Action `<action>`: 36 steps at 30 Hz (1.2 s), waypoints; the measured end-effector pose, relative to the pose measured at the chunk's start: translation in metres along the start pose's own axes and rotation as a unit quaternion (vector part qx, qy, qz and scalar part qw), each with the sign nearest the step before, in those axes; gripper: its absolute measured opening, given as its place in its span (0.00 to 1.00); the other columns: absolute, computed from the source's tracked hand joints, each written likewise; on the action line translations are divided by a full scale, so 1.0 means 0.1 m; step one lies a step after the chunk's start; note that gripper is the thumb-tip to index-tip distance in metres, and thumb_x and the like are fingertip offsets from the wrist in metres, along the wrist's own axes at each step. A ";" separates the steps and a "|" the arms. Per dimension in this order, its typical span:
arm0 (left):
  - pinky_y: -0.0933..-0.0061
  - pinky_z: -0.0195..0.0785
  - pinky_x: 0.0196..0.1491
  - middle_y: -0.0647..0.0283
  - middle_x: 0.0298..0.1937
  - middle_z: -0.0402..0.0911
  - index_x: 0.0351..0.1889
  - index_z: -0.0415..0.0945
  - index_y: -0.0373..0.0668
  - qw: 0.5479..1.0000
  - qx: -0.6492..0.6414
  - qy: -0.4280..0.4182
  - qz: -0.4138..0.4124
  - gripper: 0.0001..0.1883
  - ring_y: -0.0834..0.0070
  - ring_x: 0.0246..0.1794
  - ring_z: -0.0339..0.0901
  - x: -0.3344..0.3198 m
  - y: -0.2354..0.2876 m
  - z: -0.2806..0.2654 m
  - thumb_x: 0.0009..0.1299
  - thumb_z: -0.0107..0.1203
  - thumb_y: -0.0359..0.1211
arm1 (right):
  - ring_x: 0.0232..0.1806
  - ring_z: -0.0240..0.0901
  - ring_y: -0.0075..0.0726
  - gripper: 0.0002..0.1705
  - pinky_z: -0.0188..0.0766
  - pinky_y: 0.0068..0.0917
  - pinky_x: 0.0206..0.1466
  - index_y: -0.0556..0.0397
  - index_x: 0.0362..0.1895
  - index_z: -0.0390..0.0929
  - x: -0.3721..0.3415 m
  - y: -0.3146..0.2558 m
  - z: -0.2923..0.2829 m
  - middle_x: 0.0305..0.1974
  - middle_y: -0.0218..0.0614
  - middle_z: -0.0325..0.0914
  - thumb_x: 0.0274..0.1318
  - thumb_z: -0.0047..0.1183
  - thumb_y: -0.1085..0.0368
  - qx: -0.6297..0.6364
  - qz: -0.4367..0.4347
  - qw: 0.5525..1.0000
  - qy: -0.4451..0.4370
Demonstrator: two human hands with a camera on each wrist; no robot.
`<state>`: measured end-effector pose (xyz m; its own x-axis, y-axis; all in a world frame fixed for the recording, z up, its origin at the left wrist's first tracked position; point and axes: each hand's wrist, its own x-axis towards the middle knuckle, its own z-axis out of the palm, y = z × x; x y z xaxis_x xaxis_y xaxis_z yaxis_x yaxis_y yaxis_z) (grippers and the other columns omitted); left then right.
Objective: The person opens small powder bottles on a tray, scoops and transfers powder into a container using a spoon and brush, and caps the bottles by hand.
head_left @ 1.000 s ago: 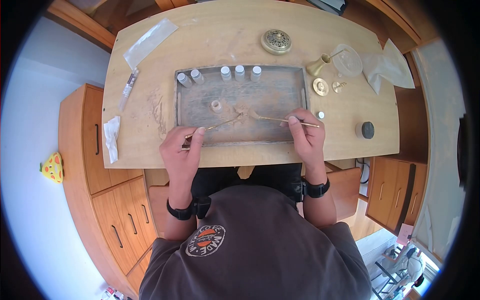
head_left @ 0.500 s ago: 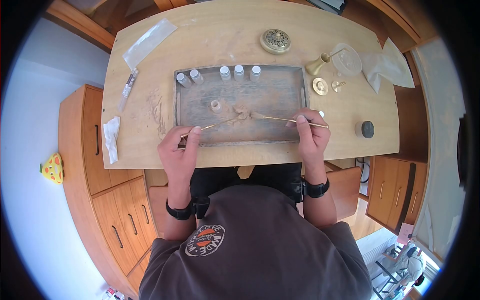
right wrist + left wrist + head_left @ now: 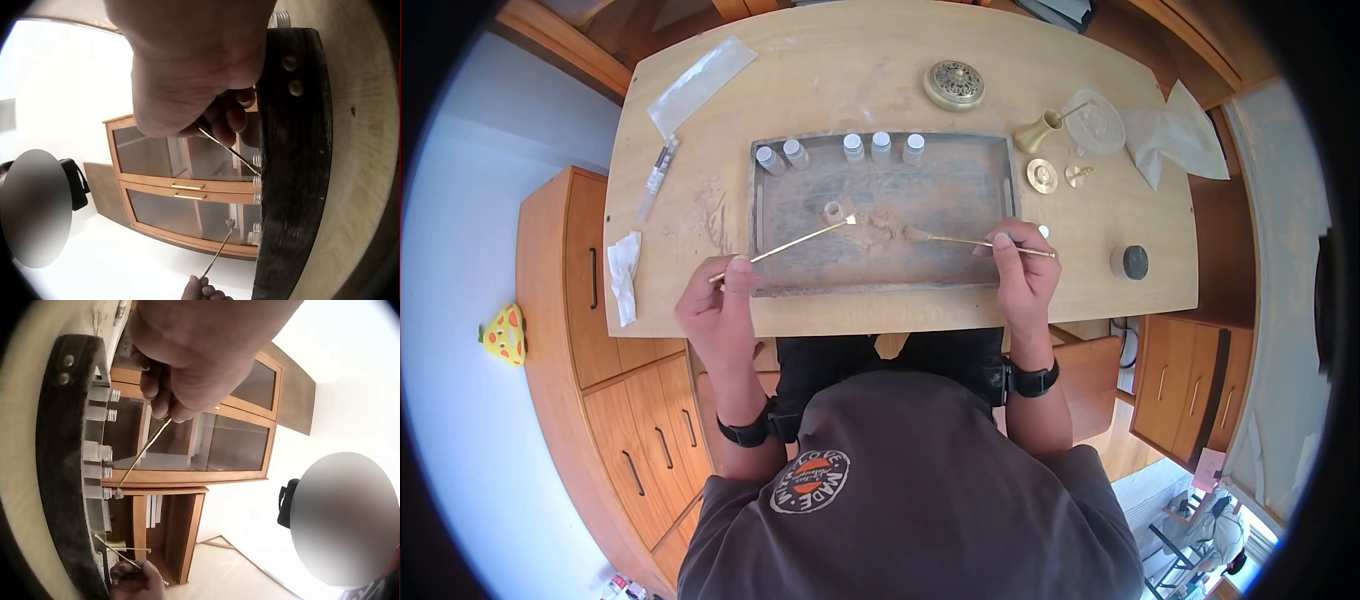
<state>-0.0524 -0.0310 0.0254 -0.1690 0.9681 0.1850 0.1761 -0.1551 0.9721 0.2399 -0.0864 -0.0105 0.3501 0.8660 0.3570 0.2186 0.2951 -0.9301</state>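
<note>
My left hand (image 3: 722, 308) pinches a slim brass scoop (image 3: 800, 240) near its rear end. The scoop's bright, widened tip is raised close beside an uncapped little bottle (image 3: 833, 211) standing in the tray. In the left wrist view a small lump shows at the scoop's tip (image 3: 119, 493). My right hand (image 3: 1024, 272) pinches the thin handle of a small brush (image 3: 960, 239) between thumb and fingers. Its brush end lies beside a patch of brown powder (image 3: 880, 228) in the middle of the tray.
The dark wooden tray (image 3: 870, 291) has a raised rim and several white-capped bottles (image 3: 854, 148) along its back. To the right stand a brass vase (image 3: 1037, 132), a brass disc (image 3: 1042, 175) and a dark-lidded jar (image 3: 1135, 262). A pierced brass burner (image 3: 955, 85) sits behind.
My left hand has moved left and towards me, lifting the scoop's tip from the powder to beside the open bottle. My right hand shifted slightly right with the brush, then stayed there.
</note>
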 end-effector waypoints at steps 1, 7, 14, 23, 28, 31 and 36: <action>0.83 0.61 0.35 0.68 0.28 0.77 0.34 0.79 0.33 1.000 0.000 0.000 0.000 0.06 0.85 0.30 0.69 0.02 0.01 -0.02 0.70 0.59 0.27 | 0.28 0.69 0.21 0.07 0.64 0.19 0.32 0.60 0.32 0.76 -0.01 0.00 0.00 0.26 0.34 0.77 0.64 0.48 0.73 -0.003 0.007 1.000 0.002; 0.83 0.61 0.37 0.68 0.28 0.77 0.34 0.78 0.32 0.999 0.024 0.043 -0.010 0.08 0.85 0.31 0.69 0.10 0.00 -0.11 0.72 0.57 0.29 | 0.28 0.69 0.21 0.07 0.64 0.19 0.32 0.60 0.32 0.76 0.00 0.01 0.00 0.26 0.34 0.77 0.63 0.47 0.73 0.001 0.006 1.000 0.002; 0.84 0.60 0.35 0.68 0.28 0.77 0.36 0.79 0.33 0.997 0.063 0.028 0.041 0.08 0.85 0.30 0.69 0.12 -0.07 -0.13 0.71 0.59 0.31 | 0.27 0.69 0.21 0.07 0.64 0.19 0.31 0.60 0.31 0.76 0.00 -0.01 0.01 0.26 0.34 0.77 0.63 0.47 0.74 -0.003 0.014 1.000 0.011; 0.84 0.60 0.35 0.67 0.29 0.78 0.35 0.78 0.33 0.989 0.113 0.005 0.099 0.07 0.84 0.31 0.70 0.09 -0.01 -0.11 0.71 0.59 0.29 | 0.27 0.69 0.21 0.06 0.64 0.18 0.32 0.60 0.33 0.76 -0.01 0.02 -0.01 0.26 0.33 0.77 0.63 0.48 0.73 -0.013 -0.003 1.000 -0.004; 0.82 0.63 0.36 0.65 0.29 0.78 0.35 0.78 0.32 0.986 0.114 0.004 0.119 0.07 0.82 0.31 0.71 0.10 -0.02 -0.10 0.70 0.58 0.28 | 0.27 0.70 0.21 0.06 0.64 0.18 0.31 0.61 0.33 0.75 0.00 0.01 -0.01 0.26 0.34 0.77 0.63 0.48 0.74 -0.007 -0.005 1.000 -0.002; 0.82 0.63 0.37 0.64 0.30 0.78 0.35 0.78 0.32 0.983 0.135 -0.005 0.122 0.06 0.82 0.31 0.71 0.08 -0.02 -0.12 0.70 0.59 0.28 | 0.27 0.69 0.21 0.06 0.64 0.18 0.31 0.61 0.33 0.75 0.00 0.01 0.00 0.26 0.34 0.77 0.63 0.48 0.74 0.000 -0.005 1.000 -0.003; 0.84 0.60 0.33 0.64 0.30 0.79 0.35 0.79 0.33 0.976 0.149 0.001 0.160 0.05 0.84 0.30 0.70 0.08 0.01 -0.08 0.69 0.59 0.27 | 0.27 0.69 0.21 0.06 0.64 0.19 0.31 0.61 0.33 0.75 0.00 0.02 0.00 0.26 0.34 0.77 0.63 0.47 0.74 0.005 -0.004 1.000 0.000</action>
<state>-0.0615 -0.0249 0.0294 -0.0616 0.8784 0.4739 0.4939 -0.3858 0.7792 0.2404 -0.0859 -0.0119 0.3488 0.8636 0.3642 0.2130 0.3054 -0.9281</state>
